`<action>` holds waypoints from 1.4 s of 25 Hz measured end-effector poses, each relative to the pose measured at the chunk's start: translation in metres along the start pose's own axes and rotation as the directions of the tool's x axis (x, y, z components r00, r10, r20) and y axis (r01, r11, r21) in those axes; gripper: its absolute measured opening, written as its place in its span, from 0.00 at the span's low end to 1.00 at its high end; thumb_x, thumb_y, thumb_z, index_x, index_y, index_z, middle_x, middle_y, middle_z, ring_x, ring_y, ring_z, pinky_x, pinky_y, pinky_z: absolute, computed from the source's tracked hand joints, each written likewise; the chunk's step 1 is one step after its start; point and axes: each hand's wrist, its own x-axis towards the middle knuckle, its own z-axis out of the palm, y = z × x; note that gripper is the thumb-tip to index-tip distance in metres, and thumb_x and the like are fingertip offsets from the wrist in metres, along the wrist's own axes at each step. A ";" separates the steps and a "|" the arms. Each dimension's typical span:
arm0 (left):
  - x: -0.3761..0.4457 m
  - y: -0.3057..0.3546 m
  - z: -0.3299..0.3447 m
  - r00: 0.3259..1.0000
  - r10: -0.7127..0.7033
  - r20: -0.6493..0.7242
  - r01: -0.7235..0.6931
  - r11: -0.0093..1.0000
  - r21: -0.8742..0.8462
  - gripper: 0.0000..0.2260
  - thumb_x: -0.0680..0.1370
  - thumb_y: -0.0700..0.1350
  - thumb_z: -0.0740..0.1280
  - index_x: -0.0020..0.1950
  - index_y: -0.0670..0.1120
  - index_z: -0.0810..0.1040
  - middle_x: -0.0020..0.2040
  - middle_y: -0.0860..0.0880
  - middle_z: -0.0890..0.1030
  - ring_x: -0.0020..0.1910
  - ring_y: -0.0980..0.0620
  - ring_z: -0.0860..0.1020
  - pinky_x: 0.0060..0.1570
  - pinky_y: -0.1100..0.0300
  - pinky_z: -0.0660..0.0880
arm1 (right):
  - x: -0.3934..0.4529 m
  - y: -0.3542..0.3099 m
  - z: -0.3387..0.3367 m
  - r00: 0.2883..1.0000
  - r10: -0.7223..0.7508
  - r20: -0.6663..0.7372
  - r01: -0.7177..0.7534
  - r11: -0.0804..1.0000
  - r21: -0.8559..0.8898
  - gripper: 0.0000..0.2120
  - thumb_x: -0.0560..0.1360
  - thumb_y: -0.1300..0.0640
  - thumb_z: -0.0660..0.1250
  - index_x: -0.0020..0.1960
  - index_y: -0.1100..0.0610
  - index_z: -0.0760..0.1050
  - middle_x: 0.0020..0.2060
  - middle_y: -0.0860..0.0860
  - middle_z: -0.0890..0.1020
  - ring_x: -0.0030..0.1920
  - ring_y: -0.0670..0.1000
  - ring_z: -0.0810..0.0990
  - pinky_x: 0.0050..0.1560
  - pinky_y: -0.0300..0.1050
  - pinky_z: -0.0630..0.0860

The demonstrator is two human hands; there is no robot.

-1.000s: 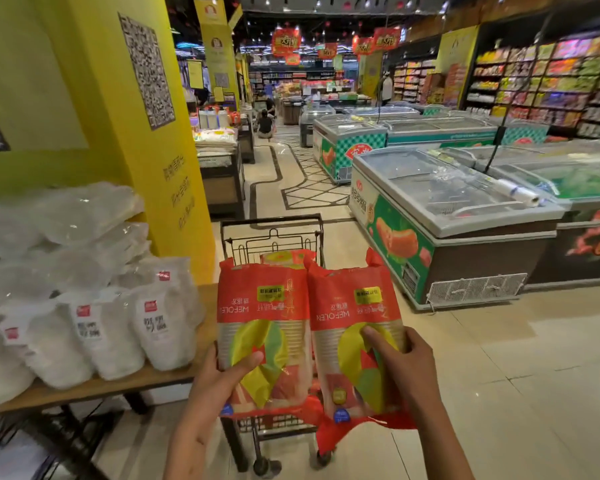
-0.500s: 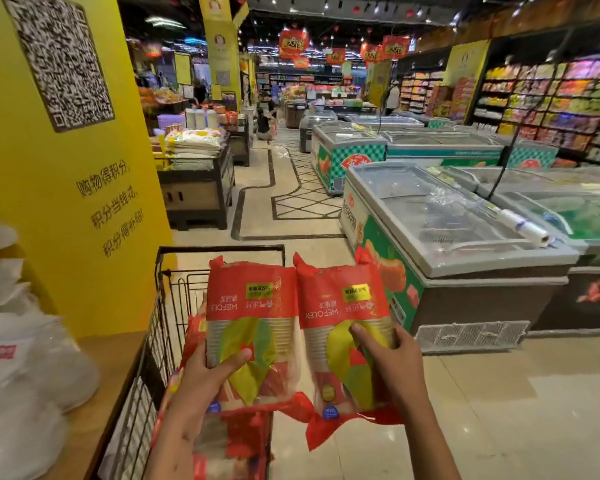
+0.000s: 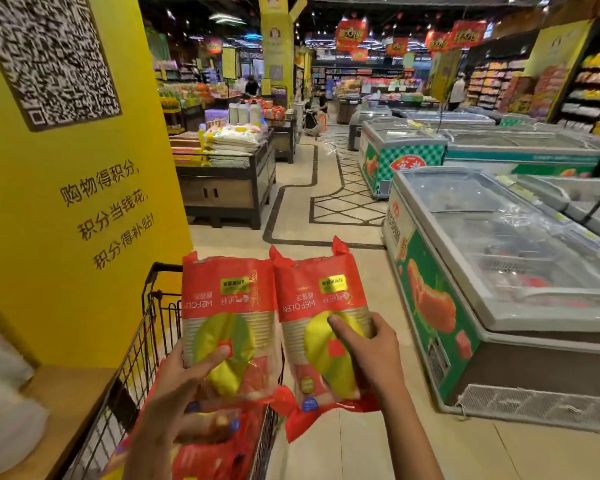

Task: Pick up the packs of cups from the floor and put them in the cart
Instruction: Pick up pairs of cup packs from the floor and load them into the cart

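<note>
I hold two red packs of cups side by side in front of me, both upside down. My left hand [image 3: 184,379] grips the left pack [image 3: 227,299] from its lower left, thumb across the yellow print. My right hand [image 3: 368,348] grips the right pack [image 3: 321,303], thumb on its front. The left pack hangs over the black wire cart [image 3: 149,327], which sits at the lower left. The right pack hangs over the cart's right edge and the floor. More red packs [image 3: 208,455] lie inside the cart below my left hand.
A yellow pillar [image 3: 66,202] with a QR code stands close on the left, with a wooden shelf [image 3: 66,393] of white bags beside the cart. Chest freezers [image 3: 499,258] line the right. A tiled aisle [image 3: 326,209] runs ahead between display stands.
I have stepped forward up to the cart, so it now lies under the packs at lower left. Both hands keep their hold on the packs.
</note>
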 end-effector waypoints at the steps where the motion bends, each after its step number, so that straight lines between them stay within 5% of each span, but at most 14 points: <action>1: 0.021 -0.003 0.004 1.000 0.006 -0.007 -0.006 1.000 -0.006 0.32 0.61 0.56 0.82 0.62 0.53 0.78 0.53 0.48 0.87 0.51 0.46 0.86 0.50 0.47 0.80 | 0.026 0.001 0.008 1.000 0.002 0.015 -0.002 1.000 0.001 0.21 0.64 0.40 0.82 0.50 0.51 0.81 0.42 0.47 0.88 0.41 0.45 0.87 0.46 0.51 0.85; 7: 0.140 0.000 0.016 0.985 -0.014 -0.173 0.019 1.000 0.022 0.39 0.55 0.55 0.82 0.63 0.45 0.76 0.42 0.44 0.87 0.32 0.48 0.85 0.27 0.57 0.79 | 0.159 -0.009 0.057 0.989 0.012 0.145 -0.015 1.000 0.025 0.19 0.66 0.42 0.81 0.50 0.52 0.83 0.42 0.47 0.88 0.43 0.47 0.88 0.49 0.54 0.85; 10: 0.176 0.001 0.017 0.960 -0.009 -0.279 0.019 0.999 0.035 0.30 0.62 0.46 0.83 0.59 0.40 0.77 0.30 0.50 0.83 0.22 0.56 0.79 0.21 0.64 0.74 | 0.219 -0.015 0.091 0.968 -0.020 0.249 0.021 1.000 0.000 0.20 0.67 0.41 0.81 0.51 0.51 0.82 0.43 0.46 0.88 0.41 0.45 0.87 0.46 0.49 0.85; 12: 0.197 -0.010 0.007 0.927 -0.046 -0.372 0.047 0.999 -0.006 0.25 0.66 0.44 0.82 0.60 0.44 0.78 0.37 0.49 0.86 0.30 0.53 0.83 0.29 0.58 0.79 | 0.253 -0.014 0.121 0.937 -0.020 0.348 0.032 0.999 -0.029 0.20 0.67 0.40 0.80 0.52 0.50 0.82 0.43 0.46 0.88 0.41 0.44 0.87 0.44 0.47 0.85; 15: 0.207 -0.032 -0.016 0.862 -0.123 -0.493 0.080 0.991 -0.106 0.35 0.61 0.61 0.83 0.65 0.58 0.77 0.59 0.49 0.85 0.55 0.45 0.84 0.55 0.42 0.81 | 0.291 -0.003 0.174 0.879 -0.002 0.477 0.038 0.997 -0.065 0.21 0.65 0.38 0.80 0.49 0.51 0.82 0.41 0.47 0.88 0.42 0.47 0.87 0.47 0.54 0.85; 20: 0.198 -0.057 -0.019 0.665 -0.242 -0.706 0.085 0.964 -0.250 0.34 0.64 0.54 0.83 0.66 0.54 0.75 0.57 0.49 0.86 0.55 0.46 0.85 0.60 0.41 0.78 | 0.336 0.029 0.278 0.653 0.095 0.751 0.065 0.981 -0.181 0.28 0.60 0.32 0.79 0.49 0.52 0.83 0.41 0.48 0.88 0.43 0.49 0.87 0.51 0.57 0.84; 25: 0.166 -0.088 0.008 0.405 -0.376 -0.833 0.115 0.925 -0.362 0.29 0.66 0.53 0.82 0.64 0.49 0.77 0.53 0.47 0.87 0.51 0.45 0.86 0.58 0.44 0.80 | 0.335 0.067 0.347 0.356 0.215 0.909 0.268 0.909 -0.320 0.52 0.56 0.18 0.69 0.66 0.54 0.78 0.59 0.51 0.84 0.59 0.54 0.83 0.59 0.52 0.79; 28: 0.144 -0.106 0.035 0.230 -0.442 -0.867 0.090 0.897 -0.434 0.25 0.66 0.48 0.81 0.61 0.49 0.78 0.49 0.48 0.88 0.49 0.46 0.86 0.54 0.47 0.81 | 0.314 0.090 0.362 0.214 0.268 0.939 0.406 0.851 -0.335 0.48 0.58 0.18 0.68 0.61 0.56 0.79 0.52 0.51 0.84 0.53 0.54 0.83 0.52 0.51 0.80; 31: 0.130 -0.131 0.052 0.136 -0.513 -0.847 0.098 0.858 -0.504 0.37 0.58 0.50 0.86 0.63 0.55 0.75 0.53 0.47 0.87 0.53 0.44 0.85 0.58 0.44 0.80 | 0.302 0.108 0.356 0.139 0.344 0.929 0.404 0.837 -0.370 0.31 0.63 0.27 0.73 0.52 0.51 0.78 0.42 0.45 0.81 0.49 0.53 0.82 0.53 0.49 0.78; 35: 0.129 -0.145 0.053 0.114 -0.572 -0.812 0.141 0.819 -0.557 0.31 0.62 0.48 0.85 0.62 0.44 0.79 0.50 0.47 0.87 0.49 0.48 0.86 0.41 0.61 0.81 | 0.299 0.178 0.371 0.129 0.395 0.910 0.389 0.823 -0.413 0.47 0.50 0.15 0.65 0.51 0.51 0.82 0.42 0.47 0.86 0.44 0.50 0.85 0.50 0.48 0.80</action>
